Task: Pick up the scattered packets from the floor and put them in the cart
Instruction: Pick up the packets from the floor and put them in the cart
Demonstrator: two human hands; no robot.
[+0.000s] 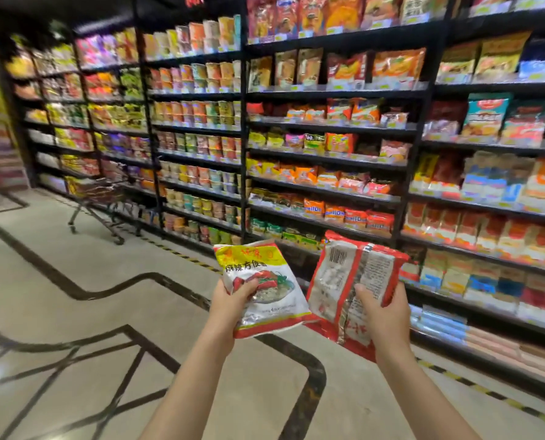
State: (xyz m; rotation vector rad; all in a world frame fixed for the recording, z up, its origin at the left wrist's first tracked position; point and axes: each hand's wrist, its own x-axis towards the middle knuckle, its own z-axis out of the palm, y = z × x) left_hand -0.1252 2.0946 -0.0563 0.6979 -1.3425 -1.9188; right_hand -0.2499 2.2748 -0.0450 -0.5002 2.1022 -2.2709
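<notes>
My left hand point(230, 308) grips a yellow, white and red noodle packet point(265, 274) by its left edge, front side facing me. My right hand point(384, 315) grips a red and white packet point(344, 281) with its back and barcode facing me. Both packets are held up at chest height, side by side, almost touching. The shopping cart point(106, 198) stands far off at the left, blurred, close against the shelves. No packets are visible on the floor in this view.
Tall black shelves point(328, 154) full of noodle packets and cups run along the right and back. The beige tiled floor point(74, 312) with dark inlaid lines stretches between me and the cart. A yellow-black striped strip point(487, 392) borders the shelf base.
</notes>
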